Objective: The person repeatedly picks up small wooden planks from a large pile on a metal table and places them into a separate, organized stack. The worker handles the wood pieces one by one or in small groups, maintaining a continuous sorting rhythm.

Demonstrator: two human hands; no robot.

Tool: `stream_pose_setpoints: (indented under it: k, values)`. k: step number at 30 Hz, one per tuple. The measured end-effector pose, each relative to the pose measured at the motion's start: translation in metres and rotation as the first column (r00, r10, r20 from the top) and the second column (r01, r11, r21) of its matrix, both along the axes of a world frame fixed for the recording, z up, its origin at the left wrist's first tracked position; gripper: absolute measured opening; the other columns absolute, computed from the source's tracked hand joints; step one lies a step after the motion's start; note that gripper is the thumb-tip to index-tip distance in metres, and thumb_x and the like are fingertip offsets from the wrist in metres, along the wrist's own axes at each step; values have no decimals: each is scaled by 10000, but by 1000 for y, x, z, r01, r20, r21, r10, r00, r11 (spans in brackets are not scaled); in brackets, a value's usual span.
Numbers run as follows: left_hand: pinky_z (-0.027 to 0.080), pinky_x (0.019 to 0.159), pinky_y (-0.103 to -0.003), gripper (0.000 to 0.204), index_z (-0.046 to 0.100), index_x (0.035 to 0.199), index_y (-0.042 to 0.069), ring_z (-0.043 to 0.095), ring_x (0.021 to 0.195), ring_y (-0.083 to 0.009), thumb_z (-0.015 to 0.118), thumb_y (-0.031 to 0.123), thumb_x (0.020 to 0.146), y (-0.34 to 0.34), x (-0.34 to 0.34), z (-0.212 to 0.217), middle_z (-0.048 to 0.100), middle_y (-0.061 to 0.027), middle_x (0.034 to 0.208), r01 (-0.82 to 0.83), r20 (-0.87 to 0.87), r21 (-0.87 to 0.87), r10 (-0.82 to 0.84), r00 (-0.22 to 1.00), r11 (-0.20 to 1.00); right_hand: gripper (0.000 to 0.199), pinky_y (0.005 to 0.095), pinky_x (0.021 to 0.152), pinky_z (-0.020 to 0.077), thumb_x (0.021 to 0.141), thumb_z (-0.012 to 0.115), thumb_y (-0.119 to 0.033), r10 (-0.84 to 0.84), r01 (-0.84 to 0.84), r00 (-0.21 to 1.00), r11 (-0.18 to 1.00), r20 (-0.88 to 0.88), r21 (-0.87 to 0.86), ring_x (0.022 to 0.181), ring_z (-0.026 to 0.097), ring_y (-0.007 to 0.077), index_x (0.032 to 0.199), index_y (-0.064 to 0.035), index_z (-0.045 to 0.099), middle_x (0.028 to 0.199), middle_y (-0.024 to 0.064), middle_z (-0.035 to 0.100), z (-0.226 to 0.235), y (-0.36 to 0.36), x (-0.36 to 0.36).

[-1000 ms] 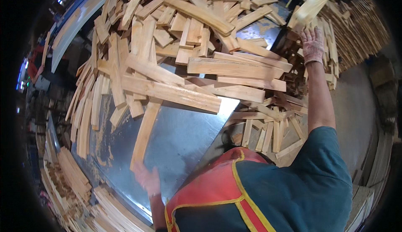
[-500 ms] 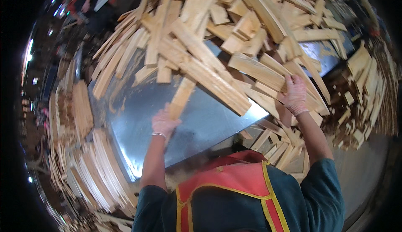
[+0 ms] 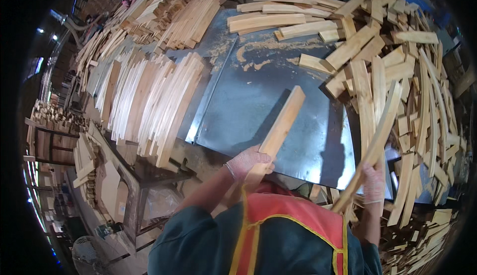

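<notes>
My gloved left hand (image 3: 256, 162) is closed round the near end of a short, straight wooden board (image 3: 284, 121), which is tilted up over the metal tabletop (image 3: 243, 121). On the right, my gloved right hand (image 3: 372, 180) grips a longer, slightly curved wooden strip (image 3: 380, 138) near its lower part. That strip slants up and to the right, past loose boards of the heap. Part of its near end shows beside my apron, and the fingers behind it are partly hidden.
A tangled heap of wooden pieces (image 3: 397, 71) covers the table's right side. Left of the metal top stands a row of stacked boards (image 3: 169, 106), with another stack (image 3: 191, 22) behind it. Sawdust (image 3: 263, 46) lies on the far tabletop. A fan (image 3: 87, 250) stands at lower left.
The view has swung to the left. My left hand has brought its board closer to my body and raised it. My right hand has left the pile's boards and now holds a long strip.
</notes>
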State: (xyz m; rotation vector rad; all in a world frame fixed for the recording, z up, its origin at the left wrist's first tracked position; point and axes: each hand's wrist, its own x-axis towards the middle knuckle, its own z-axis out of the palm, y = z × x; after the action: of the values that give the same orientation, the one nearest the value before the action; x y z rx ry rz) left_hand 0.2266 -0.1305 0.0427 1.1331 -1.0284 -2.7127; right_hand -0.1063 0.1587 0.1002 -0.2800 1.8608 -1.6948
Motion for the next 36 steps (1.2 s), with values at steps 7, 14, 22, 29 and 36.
stream_pose_setpoints:
  k: [7,14,22,29,36]
  values:
    - [494,992,-451,405,629,1305,55,616,1169,-339,666,170,919,-117,135,2,641,-178,1259,409,487,-863,273,830,296,490,419,961,580,863,796,-81,182,-176,753,982,632,-73,1039,707,275,1316,-5,627,1171,137,716,-102,-53,118]
    - [172,1304,-456,782,376,1606,163,272,1572,-317,696,252,898,-227,225,-29,353,-136,1678,939,765,-344,571,296,-26,477,420,907,580,846,777,-67,158,-252,834,961,529,111,1002,716,264,1312,-39,677,1115,114,746,-181,-57,142]
    - [374,1165,-541,728,567,1450,45,513,1358,-424,708,400,830,-129,123,-59,586,-246,1419,539,433,-760,335,837,-363,509,370,892,520,908,744,-198,144,-120,987,953,-68,278,1025,633,224,1357,-12,595,1160,84,662,-44,-103,-20]
    - [255,1234,-509,862,401,1582,117,319,1508,-364,704,439,842,-94,64,-11,379,-176,1613,821,783,-562,257,566,-97,790,414,1195,361,994,694,-422,-33,71,892,995,-451,68,1425,471,286,1591,-11,378,1550,117,481,37,-129,-210]
    - [169,1283,-544,938,214,1658,90,226,1584,-367,644,500,933,-176,189,-37,273,-136,1710,959,787,-186,617,16,213,1088,438,1170,385,766,894,-368,399,243,758,561,-516,792,1436,440,385,1609,-18,302,1583,236,415,-75,-127,-144]
